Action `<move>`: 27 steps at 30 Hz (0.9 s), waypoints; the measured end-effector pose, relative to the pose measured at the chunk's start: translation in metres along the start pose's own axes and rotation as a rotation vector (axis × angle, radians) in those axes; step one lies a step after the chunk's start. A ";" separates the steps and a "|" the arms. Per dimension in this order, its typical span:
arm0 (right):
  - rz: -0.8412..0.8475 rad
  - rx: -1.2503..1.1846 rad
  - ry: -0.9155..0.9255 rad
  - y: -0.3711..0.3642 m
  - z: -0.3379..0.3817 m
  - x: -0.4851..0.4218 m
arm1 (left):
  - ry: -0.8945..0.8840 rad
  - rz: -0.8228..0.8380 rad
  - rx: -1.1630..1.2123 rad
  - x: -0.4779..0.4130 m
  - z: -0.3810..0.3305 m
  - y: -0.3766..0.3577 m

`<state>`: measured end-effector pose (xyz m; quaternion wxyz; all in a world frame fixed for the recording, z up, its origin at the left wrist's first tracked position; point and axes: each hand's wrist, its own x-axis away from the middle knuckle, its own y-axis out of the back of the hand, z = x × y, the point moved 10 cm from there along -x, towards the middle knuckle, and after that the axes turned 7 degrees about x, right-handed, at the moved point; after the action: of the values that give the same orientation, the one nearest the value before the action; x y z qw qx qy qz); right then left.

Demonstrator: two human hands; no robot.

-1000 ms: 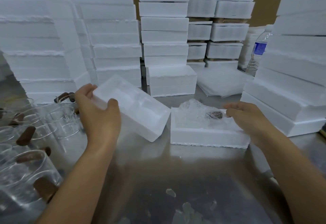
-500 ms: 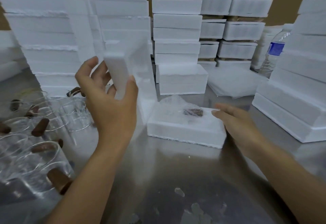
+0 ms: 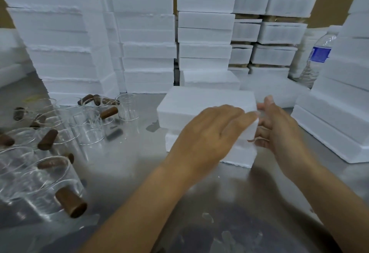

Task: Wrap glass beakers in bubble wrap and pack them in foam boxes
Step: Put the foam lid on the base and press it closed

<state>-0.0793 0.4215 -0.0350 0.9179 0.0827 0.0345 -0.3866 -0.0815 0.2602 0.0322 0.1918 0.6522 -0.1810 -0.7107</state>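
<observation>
Centre of frame, a lidded foam box (image 3: 205, 105) sits on the steel bench (image 3: 139, 173); the left hand (image 3: 211, 135) lies flat, fingers straight, on top; the right hand (image 3: 279, 129) grips its right end; light, crumbly foam, probably best held by both ends.

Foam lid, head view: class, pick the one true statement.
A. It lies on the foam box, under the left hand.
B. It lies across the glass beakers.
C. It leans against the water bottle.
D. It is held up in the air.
A: the foam lid sits on the foam box, the left hand resting on top and the right hand at its right end.
</observation>
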 end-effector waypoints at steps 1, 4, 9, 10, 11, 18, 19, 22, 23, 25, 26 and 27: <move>0.044 0.011 -0.038 -0.002 -0.004 -0.001 | -0.030 0.013 -0.007 0.001 -0.003 -0.002; 0.123 0.044 -0.082 -0.005 -0.012 -0.002 | -0.038 0.079 -0.013 0.004 -0.003 -0.012; 0.026 -0.016 -0.096 0.008 -0.016 -0.008 | 0.343 -0.147 0.166 0.010 0.050 0.026; 0.015 -0.021 -0.092 0.009 -0.016 -0.009 | 0.475 -0.243 0.218 0.017 0.068 0.038; 0.011 -0.025 -0.086 0.009 -0.016 -0.009 | 0.612 -0.319 0.273 0.027 0.085 0.045; 0.035 -0.056 -0.092 0.004 -0.016 -0.008 | 1.341 -0.473 0.855 0.090 0.141 0.007; 0.036 -0.044 -0.094 0.003 -0.016 -0.008 | 1.381 -0.468 0.901 0.093 0.141 0.002; 0.025 0.013 -0.089 0.003 -0.016 -0.008 | 1.405 -0.461 0.902 0.096 0.145 0.001; 0.022 0.041 -0.086 0.003 -0.015 -0.007 | 1.401 -0.454 0.886 0.096 0.146 0.001; 0.029 0.080 -0.082 0.002 -0.015 -0.006 | 1.384 -0.442 0.865 0.096 0.148 0.000; 0.034 0.084 -0.082 0.001 -0.015 -0.005 | 1.372 -0.440 0.857 0.096 0.148 0.000; 0.037 0.084 -0.082 0.001 -0.015 -0.005 | 1.362 -0.438 0.851 0.095 0.149 0.000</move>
<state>-0.0824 0.4282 -0.0493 0.9212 0.1059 -0.0208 -0.3739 -0.2370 0.2131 -0.0373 -0.1460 0.9768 -0.1476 -0.0528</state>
